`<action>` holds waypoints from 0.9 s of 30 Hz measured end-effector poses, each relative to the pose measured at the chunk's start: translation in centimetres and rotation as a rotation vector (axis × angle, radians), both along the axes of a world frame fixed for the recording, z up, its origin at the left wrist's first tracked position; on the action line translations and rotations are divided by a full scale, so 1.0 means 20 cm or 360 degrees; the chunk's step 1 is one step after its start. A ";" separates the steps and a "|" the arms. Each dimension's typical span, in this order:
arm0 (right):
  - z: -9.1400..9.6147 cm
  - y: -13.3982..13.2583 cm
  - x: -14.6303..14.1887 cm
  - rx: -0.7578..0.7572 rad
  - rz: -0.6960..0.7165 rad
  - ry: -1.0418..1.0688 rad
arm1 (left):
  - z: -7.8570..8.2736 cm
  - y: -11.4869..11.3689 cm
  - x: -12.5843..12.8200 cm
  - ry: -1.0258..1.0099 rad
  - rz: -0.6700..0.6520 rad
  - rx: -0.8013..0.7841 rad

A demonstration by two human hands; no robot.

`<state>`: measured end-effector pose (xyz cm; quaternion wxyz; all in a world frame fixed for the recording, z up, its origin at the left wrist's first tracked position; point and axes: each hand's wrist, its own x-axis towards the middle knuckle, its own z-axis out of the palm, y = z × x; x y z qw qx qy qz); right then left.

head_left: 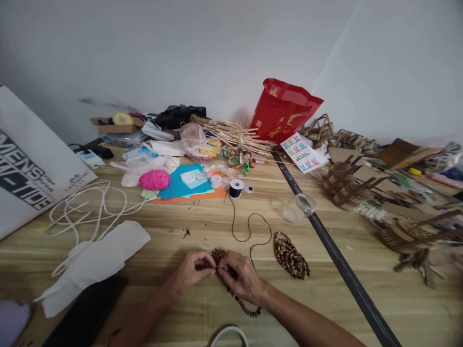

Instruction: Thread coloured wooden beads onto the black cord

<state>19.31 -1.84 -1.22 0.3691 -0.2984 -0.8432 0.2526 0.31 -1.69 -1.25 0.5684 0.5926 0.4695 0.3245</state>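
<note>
At the front of the table my left hand [195, 270] and my right hand [241, 277] meet, fingertips pinched close together. Between them, and trailing out below my right hand, runs a string of small multicoloured beads [246, 307]; more of it shows behind the fingertips. Both hands are closed at the beads' string, whose exact ends the fingers hide. A black cord [249, 238] curls from a spool [236, 189] toward my right hand. To the right lies a coiled bundle of finished-looking bead strands [291, 255].
A clear plastic jar [298, 207] lies beside a dark strip [336, 262] crossing the table. Small woven baskets [347, 185] crowd the right. Pink yarn [155, 180], blue paper [184, 180] and a red bag [284, 111] stand behind. White cord [97, 212] and white cloth [94, 262] lie left.
</note>
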 end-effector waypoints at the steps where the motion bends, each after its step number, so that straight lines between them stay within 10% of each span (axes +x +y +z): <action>1: 0.00 0.00 0.00 0.0001 0.0003 -0.0004 | 0.00 0.00 0.00 0.0014 0.0002 0.0005; 27: 0.01 0.00 0.00 -0.0271 0.0055 0.0195 | 0.02 -0.01 0.02 -0.0059 0.0095 -0.0016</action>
